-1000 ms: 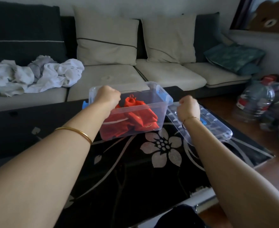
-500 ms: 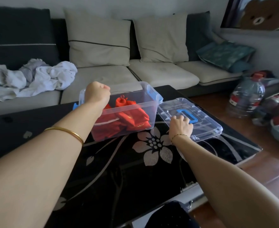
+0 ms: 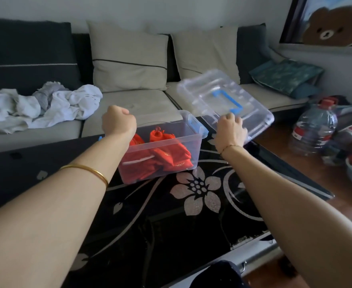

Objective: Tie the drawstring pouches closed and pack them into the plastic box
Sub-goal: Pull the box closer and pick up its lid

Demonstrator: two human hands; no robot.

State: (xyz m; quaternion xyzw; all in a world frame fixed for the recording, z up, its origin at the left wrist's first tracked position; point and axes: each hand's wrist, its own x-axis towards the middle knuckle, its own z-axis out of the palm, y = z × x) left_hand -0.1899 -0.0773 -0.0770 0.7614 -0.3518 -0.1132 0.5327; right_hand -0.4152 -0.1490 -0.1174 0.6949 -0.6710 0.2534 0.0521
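The clear plastic box [image 3: 160, 151] stands on the black counter [image 3: 195, 221], which has a pale flower pattern; the box has no lid on it, and a blue latch [image 3: 194, 123] shows at its right end. The red pouches [image 3: 167, 157] lie inside the box, piled together; one pouch near the back has its gathered neck pointing up.

The left hand [image 3: 119, 121] is over the left end of the box with its fingers curled into a fist; I cannot tell if the fingers hold the rim, because the hand hides that part. A gold bangle [image 3: 87, 170] sits on the left forearm.

The right hand [image 3: 230, 132] grips the near edge of the clear lid [image 3: 212, 90]; the lid is off the counter, tilted with its far side higher, and it is just beside the right end of the box and above it. The blue handle [image 3: 232, 101] of the lid is on its upper face. A thin bracelet [image 3: 229, 146] is on the right wrist.

Behind the counter is a sofa [image 3: 146, 104] with two pale cushions; a heap of white cloths [image 3: 46, 104] lies on its left seat. A big water bottle [image 3: 314, 129] stands on the floor at the right.
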